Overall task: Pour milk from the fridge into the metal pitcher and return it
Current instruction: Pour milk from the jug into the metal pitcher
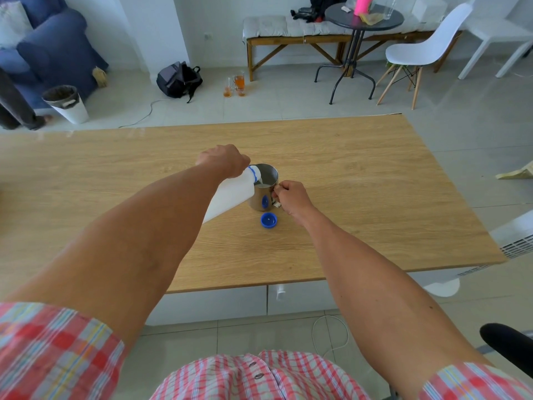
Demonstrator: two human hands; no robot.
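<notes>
A metal pitcher (264, 194) stands upright near the middle of the wooden table (360, 180). My left hand (223, 160) grips a white plastic milk bottle (230, 196) with a blue neck ring, tilted so its mouth hangs over the pitcher's rim. White milk shows inside the pitcher. My right hand (290, 196) holds the pitcher's handle on its right side. The bottle's blue cap (268, 220) lies on the table just in front of the pitcher, open side up.
Beyond the table's far edge are a white bin (67, 103), a black backpack (178, 79), glasses of orange drink (235, 86) on the floor, a bench, a round black table (363, 18) and a white chair (427, 50).
</notes>
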